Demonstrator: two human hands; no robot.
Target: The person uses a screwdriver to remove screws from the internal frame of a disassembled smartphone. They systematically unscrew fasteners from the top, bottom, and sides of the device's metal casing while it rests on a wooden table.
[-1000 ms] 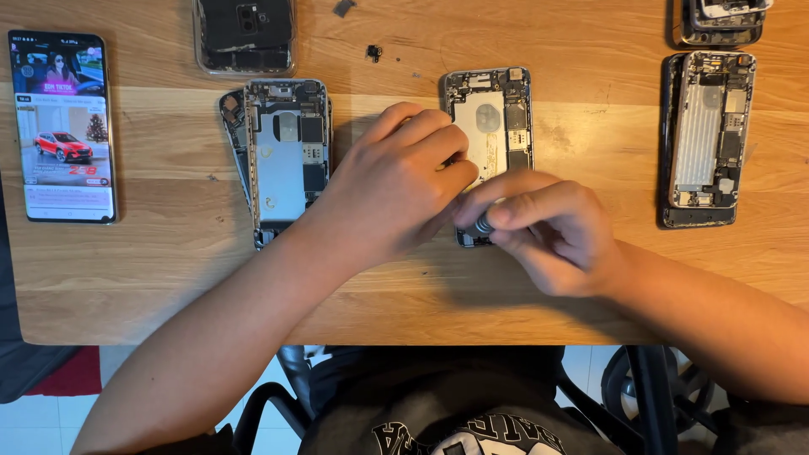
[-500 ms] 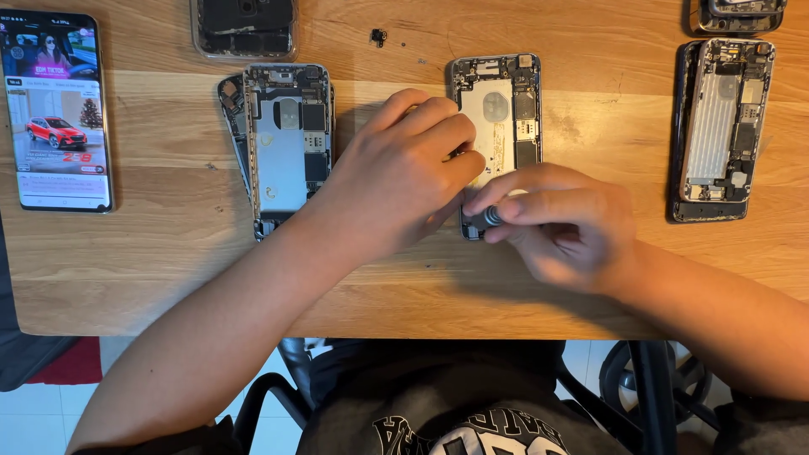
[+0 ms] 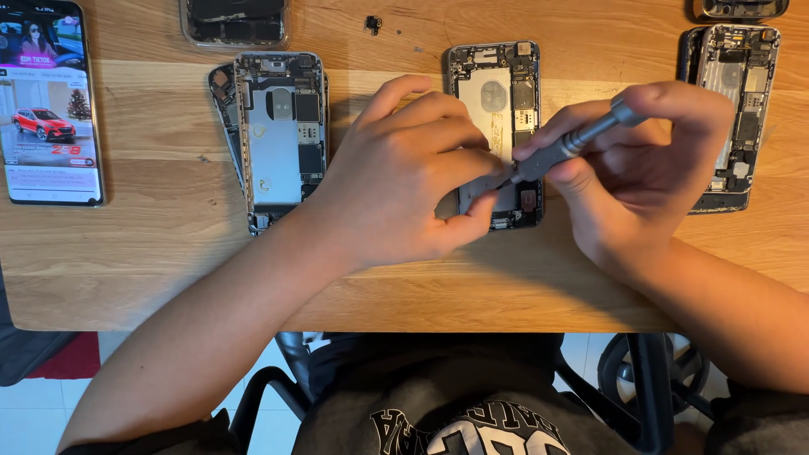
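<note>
Centre frame: opened phone shell (image 3: 506, 93) on wooden table (image 3: 168, 270), circuit board and metal plate inside. Left hand (image 3: 404, 177) rests on its lower half, fingers curled. Right hand (image 3: 640, 168) pinches grey screwdriver (image 3: 569, 143), tip on shell.

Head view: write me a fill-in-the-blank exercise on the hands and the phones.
1. The right hand holds a grey ____.
2. The left hand rests on the opened phone in the ____ of the wooden table.
3. The only phone with a lit screen lies at the far ____.

Missing words: screwdriver; middle; left
</note>
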